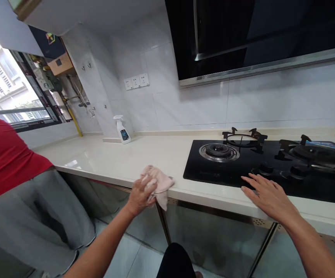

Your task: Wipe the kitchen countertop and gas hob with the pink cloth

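Note:
My left hand (142,194) is closed around a pale pink cloth (160,181) at the front edge of the white countertop (103,158). Part of the cloth lies flat on the surface and one corner hangs down over the edge. To the right, my right hand (267,195) rests with fingers spread at the front rim of the black gas cooktop (208,172), close to its knobs (266,168). Nothing is in that hand. The left burner (218,151) has its ring exposed, while a pan support (244,139) stands loose behind it.
A white spray bottle (122,130) stands near the back wall. Another person in a red top (11,154) and grey trousers is at the far left by the window. Overhead juts a black range hood (257,38). Cabinet doors (210,231) run below the counter.

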A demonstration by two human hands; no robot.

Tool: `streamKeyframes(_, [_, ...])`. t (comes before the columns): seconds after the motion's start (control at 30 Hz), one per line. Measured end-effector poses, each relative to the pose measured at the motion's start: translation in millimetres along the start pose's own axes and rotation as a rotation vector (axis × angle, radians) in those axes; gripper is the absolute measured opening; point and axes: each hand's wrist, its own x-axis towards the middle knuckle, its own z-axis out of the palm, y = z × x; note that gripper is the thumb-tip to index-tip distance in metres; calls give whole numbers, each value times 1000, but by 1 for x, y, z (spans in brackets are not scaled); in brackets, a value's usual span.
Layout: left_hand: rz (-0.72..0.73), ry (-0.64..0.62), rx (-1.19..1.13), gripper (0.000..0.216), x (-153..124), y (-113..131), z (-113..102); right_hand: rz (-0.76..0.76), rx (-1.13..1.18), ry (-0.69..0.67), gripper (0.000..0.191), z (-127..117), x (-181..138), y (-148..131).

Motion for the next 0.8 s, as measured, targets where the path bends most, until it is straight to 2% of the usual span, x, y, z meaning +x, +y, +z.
streamKeyframes(0.1, [-86, 54, 16, 38, -13, -48, -14, 16, -1, -19, 70, -1, 0, -3])
streamKeyframes(0.17, [-162, 93, 15, 44, -18, -71, -20, 24, 8, -19, 70, -2, 0, -4])
streamKeyframes(0.23, [-236, 136, 14, 50, -17, -83, -23, 22, 19, -14, 69, -2, 0, -5])
streamKeyframes(0.3, [-290, 185, 23, 54, -12, -80, -23, 19, 26, -8, 69, -1, 1, -5])
streamKeyframes(0.37, [-328, 228, 46, 53, -5, -61, -20, 11, 23, 8, 69, 0, 1, -5])
streamKeyframes(0.47, [-341, 232, 70, 49, 7, -8, -12, -4, 13, 41, 69, 3, 1, -3])
streamKeyframes(0.57, [-251, 176, 39, 51, 19, 60, -1, 6, 14, 48, 71, 5, 0, -1])
streamKeyframes(0.67, [-147, 189, -51, 50, 32, 124, 9, 2, 12, 39, 72, 3, 0, 0])
streamKeyframes(0.73, [-109, 224, -101, 44, 41, 156, 11, -5, 15, 37, 72, 1, 0, 0])
streamKeyframes(0.8, [-87, 255, -121, 40, 47, 176, 11, -3, 26, 46, 72, 1, 0, 1])
